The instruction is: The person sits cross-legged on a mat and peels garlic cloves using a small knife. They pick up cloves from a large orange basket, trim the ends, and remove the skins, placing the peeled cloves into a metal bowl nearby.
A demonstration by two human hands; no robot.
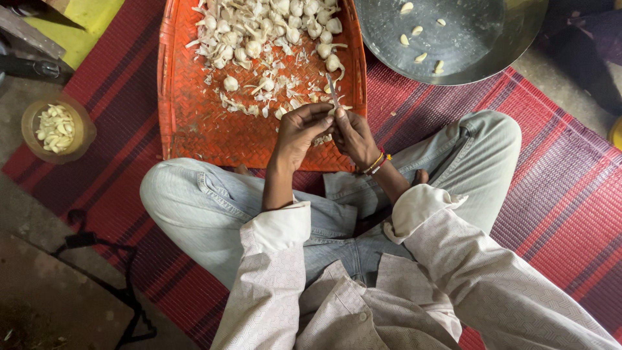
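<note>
Garlic clove: pinched between the two hands over the near edge of the orange tray; it is mostly hidden by the fingers, so I can only guess it is a single clove.
Left hand (299,133): fingers curled and closed about the clove, thumb side turned toward the other hand, the two hands touching.
Right hand (353,135): fingers clenched on a small knife (332,91), its thin blade pointing to the far side, over the tray; red and yellow threads circle the wrist.
Orange tray (194,123): woven, lying on the mat just beyond the knees, its far half covered, its near half mostly bare weave.
Garlic heap (265,29): whole bulbs and loose cloves piled at the far end of the tray, with papery white skins scattered down toward the hands.
Metal pan (466,58): wide and round, far right, just beside the tray, with a few peeled cloves (421,57) lying well apart inside it.
Small bowl (29,133): at the left, off the mat's edge, holding peeled cloves.
Mat (557,194): red and purple stripes, spread on the floor under everything.
Person: sits cross-legged in pale jeans and a light shirt with sleeves rolled up.
</note>
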